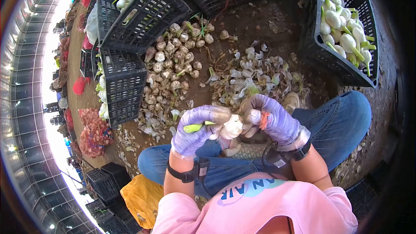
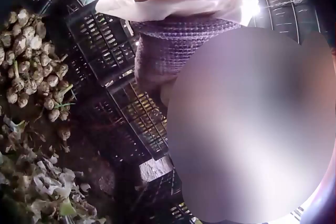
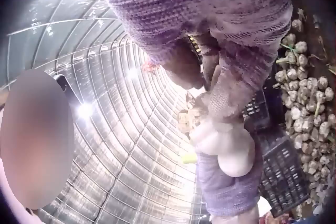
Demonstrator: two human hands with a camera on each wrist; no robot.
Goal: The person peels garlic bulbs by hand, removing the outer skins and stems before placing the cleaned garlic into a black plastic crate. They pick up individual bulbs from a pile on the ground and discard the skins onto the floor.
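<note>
In the head view a garlic bulb [image 1: 232, 127] with whitish skin is between the two gloved hands, above the lap. The left hand [image 1: 197, 129] grips it with thumb and fingers, and its green cut stem [image 1: 193, 128] sticks out over the palm. The right hand [image 1: 275, 121] has curled fingers at the bulb's other side; an orange-red band is on it. In the right wrist view the right hand [image 3: 226, 40] is close to the white bulb [image 3: 223, 142], with the left hand [image 3: 231, 184] beyond. The left wrist view shows the purple left glove [image 2: 173, 45], its fingers hidden.
Unpeeled garlic [image 1: 173, 56] lies heaped on the ground beside loose skins [image 1: 255, 78]. A black crate [image 1: 346, 60] of cleaned bulbs stands at the right; more crates [image 1: 125, 73] stand at the left. A yellow bag [image 1: 141, 199] lies near the left knee.
</note>
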